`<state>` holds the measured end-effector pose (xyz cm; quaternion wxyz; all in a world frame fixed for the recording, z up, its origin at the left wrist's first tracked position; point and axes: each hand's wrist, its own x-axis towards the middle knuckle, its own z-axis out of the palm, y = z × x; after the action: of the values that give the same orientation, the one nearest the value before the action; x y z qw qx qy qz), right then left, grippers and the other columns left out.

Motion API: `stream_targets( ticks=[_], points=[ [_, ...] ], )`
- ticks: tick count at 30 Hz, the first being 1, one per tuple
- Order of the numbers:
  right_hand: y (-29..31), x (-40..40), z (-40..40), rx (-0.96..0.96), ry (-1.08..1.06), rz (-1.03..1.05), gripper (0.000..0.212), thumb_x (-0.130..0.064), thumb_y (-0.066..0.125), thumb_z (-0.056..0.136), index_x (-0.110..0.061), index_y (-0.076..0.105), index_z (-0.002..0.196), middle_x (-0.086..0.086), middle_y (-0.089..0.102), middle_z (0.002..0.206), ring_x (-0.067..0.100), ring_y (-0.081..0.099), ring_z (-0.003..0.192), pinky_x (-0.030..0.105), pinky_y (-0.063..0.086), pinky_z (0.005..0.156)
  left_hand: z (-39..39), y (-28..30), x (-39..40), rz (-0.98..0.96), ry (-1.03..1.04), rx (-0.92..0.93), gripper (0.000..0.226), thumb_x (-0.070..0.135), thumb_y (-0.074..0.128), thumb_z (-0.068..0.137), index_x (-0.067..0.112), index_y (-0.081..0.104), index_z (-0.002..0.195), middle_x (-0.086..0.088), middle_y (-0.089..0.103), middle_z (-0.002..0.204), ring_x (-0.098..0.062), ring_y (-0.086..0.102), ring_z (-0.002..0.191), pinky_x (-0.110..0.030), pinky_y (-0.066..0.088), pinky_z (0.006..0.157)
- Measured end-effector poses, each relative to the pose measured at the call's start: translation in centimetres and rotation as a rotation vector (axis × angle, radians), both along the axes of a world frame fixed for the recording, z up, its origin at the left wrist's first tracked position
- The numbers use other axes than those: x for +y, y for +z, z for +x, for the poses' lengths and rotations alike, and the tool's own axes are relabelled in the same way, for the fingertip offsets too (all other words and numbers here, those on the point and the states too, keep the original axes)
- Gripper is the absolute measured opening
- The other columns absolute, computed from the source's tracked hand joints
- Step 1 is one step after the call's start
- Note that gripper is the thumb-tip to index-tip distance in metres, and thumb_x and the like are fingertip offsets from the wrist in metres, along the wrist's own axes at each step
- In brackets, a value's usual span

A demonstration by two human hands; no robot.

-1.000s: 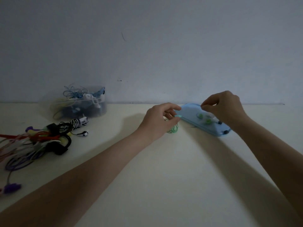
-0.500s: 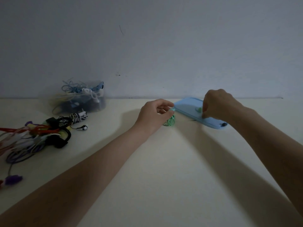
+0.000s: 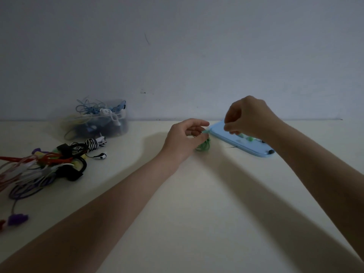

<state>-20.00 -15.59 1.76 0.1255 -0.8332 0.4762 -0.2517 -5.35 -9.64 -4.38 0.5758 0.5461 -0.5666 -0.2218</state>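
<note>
My left hand (image 3: 184, 137) holds a coiled green earphone cable (image 3: 203, 146) just above the table, fingers curled round it, with a green plug end poking out by the fingertips. To its right lies a light blue flat lid (image 3: 236, 141) on the table, carrying small green earbud pieces (image 3: 249, 138) and a dark bit at its near corner. My right hand (image 3: 248, 117) hovers over the lid with fingertips pinched together; what they pinch is too small to make out.
A clear plastic tub (image 3: 98, 120) stuffed with blue and white cables stands at the back left by the wall. In front of it lies a tangle of earphones (image 3: 49, 164) in red, white, purple, black and zebra stripes. A purple plug (image 3: 16, 218) lies near the left edge.
My right hand has lifted from the lid, where it pressed down half a second ago, and now pinches above it. My left hand with the green coil has stayed in place.
</note>
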Motion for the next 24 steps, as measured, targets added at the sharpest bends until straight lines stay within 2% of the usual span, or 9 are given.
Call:
stream_targets(
  ticks=[1, 2, 4, 5, 8, 11, 14, 19, 24],
  points=[
    [-0.2, 0.3, 0.3, -0.079, 0.033, 0.046, 0.009, -0.002, 0.068, 0.076, -0.01, 0.066, 0.072, 0.01, 0.069, 0.073, 0.014, 0.062, 0.059, 0.006, 0.044, 0.047, 0.0, 0.1, 0.1, -0.004, -0.008, 0.019, 0.022, 0.0, 0.067, 0.081, 0.016, 0.066, 0.096, 0.006, 0.06, 0.08, 0.006, 0.053, 0.066, -0.005, 0.044, 0.068],
    [-0.6, 0.4, 0.6, -0.172, 0.06, 0.094, 0.008, -0.001, 0.069, 0.075, -0.009, 0.067, 0.074, 0.012, 0.069, 0.074, 0.017, 0.064, 0.064, 0.007, 0.047, 0.054, 0.0, 0.1, 0.1, -0.006, -0.017, 0.032, 0.022, 0.0, 0.067, 0.081, 0.015, 0.066, 0.096, 0.005, 0.06, 0.08, 0.006, 0.053, 0.065, -0.006, 0.045, 0.067],
    [-1.5, 0.6, 1.1, -0.384, 0.1, 0.237, 0.009, 0.004, 0.069, 0.074, -0.004, 0.069, 0.076, 0.017, 0.069, 0.076, 0.023, 0.067, 0.071, 0.021, 0.055, 0.073, -0.1, 0.2, 0.3, -0.001, -0.024, 0.044, 0.022, 0.0, 0.066, 0.081, 0.015, 0.066, 0.097, 0.005, 0.06, 0.079, 0.007, 0.053, 0.064, -0.005, 0.045, 0.066],
    [-1.8, 0.6, 1.3, -0.474, 0.123, 0.313, 0.009, 0.007, 0.069, 0.074, -0.001, 0.069, 0.079, 0.019, 0.068, 0.076, 0.024, 0.067, 0.071, 0.025, 0.056, 0.077, 0.0, 0.2, 0.3, -0.001, -0.024, 0.054, 0.021, 0.0, 0.066, 0.081, 0.015, 0.066, 0.096, 0.006, 0.06, 0.078, 0.008, 0.053, 0.064, -0.005, 0.045, 0.065],
    [-2.1, 0.7, 1.3, -0.68, 0.2, 0.511, 0.012, 0.013, 0.061, 0.079, 0.012, 0.065, 0.09, 0.018, 0.066, 0.076, 0.016, 0.067, 0.06, 0.016, 0.056, 0.067, 0.0, 0.3, 0.4, -0.004, -0.024, 0.1, 0.021, 0.001, 0.067, 0.08, 0.015, 0.066, 0.096, 0.005, 0.058, 0.079, 0.003, 0.054, 0.066, -0.006, 0.045, 0.065],
    [-2.1, 0.7, 1.2, -0.825, 0.245, 0.65, 0.009, 0.011, 0.055, 0.085, 0.011, 0.064, 0.085, 0.021, 0.067, 0.081, 0.017, 0.069, 0.068, 0.016, 0.056, 0.068, 0.1, 0.2, 0.3, 0.009, -0.01, 0.141, 0.021, 0.002, 0.067, 0.08, 0.014, 0.065, 0.096, 0.003, 0.058, 0.081, -0.005, 0.055, 0.071, -0.01, 0.046, 0.067],
    [-2.4, 0.6, 0.8, -0.869, 0.244, 0.72, 0.014, 0.009, 0.054, 0.087, 0.007, 0.066, 0.08, 0.02, 0.069, 0.082, 0.02, 0.07, 0.074, 0.019, 0.057, 0.072, 0.2, 0.0, 0.3, 0.021, -0.008, 0.138, 0.021, 0.002, 0.068, 0.08, 0.015, 0.065, 0.096, 0.004, 0.059, 0.081, -0.006, 0.055, 0.072, -0.011, 0.046, 0.067],
    [-2.4, 0.5, 0.8, -0.875, 0.237, 0.759, 0.007, 0.006, 0.058, 0.085, 0.007, 0.065, 0.085, 0.017, 0.068, 0.084, 0.019, 0.068, 0.073, 0.021, 0.057, 0.071, 0.3, 0.2, 0.2, 0.025, -0.002, 0.144, 0.021, -0.001, 0.066, 0.081, 0.015, 0.065, 0.094, 0.004, 0.059, 0.081, -0.005, 0.055, 0.071, -0.008, 0.044, 0.062],
    [-2.6, 0.6, 0.8, -0.87, 0.256, 0.784, 0.006, 0.005, 0.06, 0.084, 0.006, 0.065, 0.081, 0.014, 0.07, 0.081, 0.018, 0.069, 0.076, 0.023, 0.057, 0.076, 0.2, 0.1, 0.3, 0.003, -0.027, 0.126, 0.022, -0.004, 0.066, 0.08, 0.013, 0.064, 0.093, 0.003, 0.06, 0.081, -0.008, 0.055, 0.076, -0.011, 0.046, 0.069]
  ],
)
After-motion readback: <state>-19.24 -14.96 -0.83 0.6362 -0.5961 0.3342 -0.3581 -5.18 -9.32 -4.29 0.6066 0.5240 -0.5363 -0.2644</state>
